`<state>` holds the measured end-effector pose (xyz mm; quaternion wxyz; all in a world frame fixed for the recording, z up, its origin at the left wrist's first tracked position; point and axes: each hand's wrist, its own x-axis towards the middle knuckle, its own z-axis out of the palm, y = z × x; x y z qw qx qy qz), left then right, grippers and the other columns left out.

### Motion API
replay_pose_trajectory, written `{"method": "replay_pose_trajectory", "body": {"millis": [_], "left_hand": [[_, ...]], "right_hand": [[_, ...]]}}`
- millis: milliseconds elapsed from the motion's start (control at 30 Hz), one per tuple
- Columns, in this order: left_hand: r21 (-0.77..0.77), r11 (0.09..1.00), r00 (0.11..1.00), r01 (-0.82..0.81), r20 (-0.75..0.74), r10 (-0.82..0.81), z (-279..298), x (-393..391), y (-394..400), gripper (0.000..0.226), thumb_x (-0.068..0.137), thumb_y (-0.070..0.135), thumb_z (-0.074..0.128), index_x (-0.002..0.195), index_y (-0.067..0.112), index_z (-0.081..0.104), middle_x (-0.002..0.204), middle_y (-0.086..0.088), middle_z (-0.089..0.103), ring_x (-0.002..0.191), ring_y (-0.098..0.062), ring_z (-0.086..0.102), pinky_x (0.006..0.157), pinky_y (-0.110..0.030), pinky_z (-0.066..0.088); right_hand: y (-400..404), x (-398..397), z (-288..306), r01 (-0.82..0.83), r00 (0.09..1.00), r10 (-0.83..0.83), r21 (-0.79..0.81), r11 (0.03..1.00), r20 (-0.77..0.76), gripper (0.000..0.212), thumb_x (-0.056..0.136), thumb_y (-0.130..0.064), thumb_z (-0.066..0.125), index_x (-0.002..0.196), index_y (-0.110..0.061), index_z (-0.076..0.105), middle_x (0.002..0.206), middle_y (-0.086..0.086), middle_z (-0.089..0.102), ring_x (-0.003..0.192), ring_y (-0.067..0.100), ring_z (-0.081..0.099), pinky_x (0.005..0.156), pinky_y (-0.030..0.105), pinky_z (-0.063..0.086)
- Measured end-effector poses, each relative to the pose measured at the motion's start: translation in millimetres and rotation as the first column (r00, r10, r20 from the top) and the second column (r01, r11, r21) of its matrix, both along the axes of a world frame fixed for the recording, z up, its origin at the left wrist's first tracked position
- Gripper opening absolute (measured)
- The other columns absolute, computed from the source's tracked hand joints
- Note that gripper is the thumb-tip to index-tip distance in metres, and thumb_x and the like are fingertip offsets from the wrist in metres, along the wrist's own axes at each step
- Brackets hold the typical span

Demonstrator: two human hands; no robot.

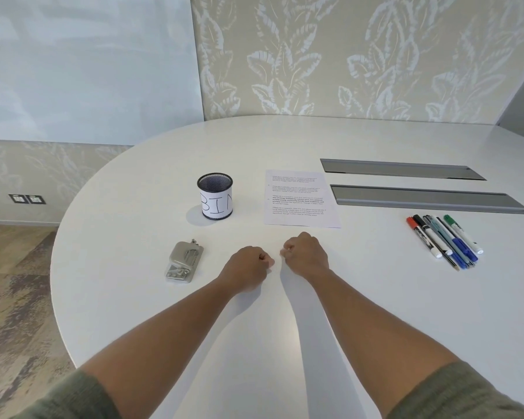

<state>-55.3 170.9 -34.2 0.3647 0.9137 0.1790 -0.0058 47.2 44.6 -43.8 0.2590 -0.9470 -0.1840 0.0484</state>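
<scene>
My left hand and my right hand rest side by side on the white table, both curled into fists that hold nothing. A printed sheet of paper lies flat just beyond my right hand. A black mesh cup with a white label reading "BIN" stands upright beyond my left hand. A grey hole punch sits to the left of my left hand. Several markers and pens lie bunched together at the right.
Two grey recessed cable trays are set into the table beyond the pens. The table's rounded edge curves off at the left, over a patterned carpet. A leaf-patterned wall stands behind.
</scene>
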Motion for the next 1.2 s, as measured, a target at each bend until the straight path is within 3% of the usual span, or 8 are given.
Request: {"method": "replay_pose_trajectory", "body": {"millis": [200,333,533,700,800,933,1100,1200], "left_hand": [[-0.145,0.986,0.996,-0.076,0.026,0.080,-0.6,1.5,6.3,0.017,0.093,0.018,0.051,0.091,0.013,0.067,0.087,0.012,0.067,0.076,0.001,0.060,0.067,-0.020,0.044],[-0.162,0.983,0.995,-0.087,0.029,0.093,-1.5,3.9,8.1,0.020,0.093,0.023,0.056,0.092,0.006,0.067,0.088,0.006,0.069,0.080,-0.012,0.063,0.075,-0.028,0.048],[-0.195,0.978,0.997,-0.071,0.021,0.076,-4.6,6.4,12.5,0.021,0.093,0.026,0.058,0.079,0.010,0.061,0.081,-0.001,0.066,0.075,-0.013,0.066,0.070,-0.028,0.046],[-0.234,0.970,0.998,-0.060,0.021,0.066,-4.9,7.7,18.3,0.020,0.091,0.028,0.057,0.074,0.018,0.054,0.073,-0.001,0.053,0.068,-0.015,0.052,0.064,-0.028,0.040],[-0.216,0.971,0.994,-0.100,0.029,0.109,-2.7,9.2,25.1,0.023,0.092,0.027,0.057,0.072,0.018,0.053,0.070,0.000,0.054,0.067,-0.016,0.049,0.064,-0.028,0.039],[-0.189,0.967,0.980,-0.170,0.067,0.185,11.4,12.7,36.9,0.027,0.094,0.030,0.057,0.071,0.016,0.055,0.068,0.004,0.060,0.061,-0.015,0.054,0.061,-0.027,0.041],[-0.120,0.971,0.961,-0.206,0.163,0.224,39.5,25.3,59.1,0.029,0.094,0.031,0.056,0.082,0.005,0.062,0.073,0.002,0.060,0.067,-0.019,0.052,0.067,-0.035,0.048],[-0.095,0.969,0.948,-0.226,0.208,0.242,56.7,31.7,77.5,0.028,0.094,0.032,0.055,0.082,0.008,0.064,0.072,0.003,0.061,0.064,-0.017,0.052,0.065,-0.030,0.045]], "right_hand": [[7.7,1.7,5.6,0.005,1.000,-0.005,-0.030,1.000,0.009,0.016,0.086,-0.026,0.060,0.091,-0.021,0.074,0.103,-0.002,0.062,0.094,0.022,0.061,0.070,0.029,0.045],[13.2,1.7,13.6,-0.001,1.000,0.001,-0.131,0.991,-0.001,0.018,0.080,-0.015,0.057,0.081,-0.020,0.075,0.091,-0.004,0.068,0.085,0.022,0.065,0.066,0.026,0.050],[21.3,0.9,11.4,-0.026,1.000,0.021,-0.239,0.971,-0.023,0.017,0.079,-0.011,0.055,0.090,-0.014,0.068,0.099,0.000,0.066,0.087,0.023,0.063,0.070,0.028,0.050],[24.8,-1.6,14.1,-0.080,0.997,0.078,-0.309,0.948,-0.018,0.020,0.084,-0.013,0.052,0.101,-0.012,0.062,0.107,0.003,0.057,0.097,0.026,0.060,0.071,0.031,0.045],[28.0,-2.7,14.1,-0.073,0.996,0.062,-0.222,0.972,-0.056,0.009,0.083,-0.011,0.050,0.083,-0.015,0.059,0.099,0.004,0.059,0.084,0.025,0.057,0.064,0.028,0.042],[42.0,-1.6,21.8,-0.064,0.992,0.058,-0.052,0.997,-0.110,0.027,0.074,-0.001,0.044,0.054,-0.019,0.038,0.068,0.001,0.045,0.056,0.019,0.038,0.048,0.026,0.026],[69.5,4.1,38.4,-0.030,0.990,0.059,0.216,0.976,-0.127,0.019,0.075,-0.004,0.046,0.061,-0.017,0.050,0.072,0.002,0.057,0.064,0.018,0.047,0.057,0.030,0.040],[87.6,11.1,51.9,-0.035,0.991,0.071,0.305,0.952,-0.109,0.016,0.079,-0.009,0.050,0.067,-0.011,0.060,0.075,0.000,0.063,0.066,0.018,0.052,0.062,0.037,0.051]]}}
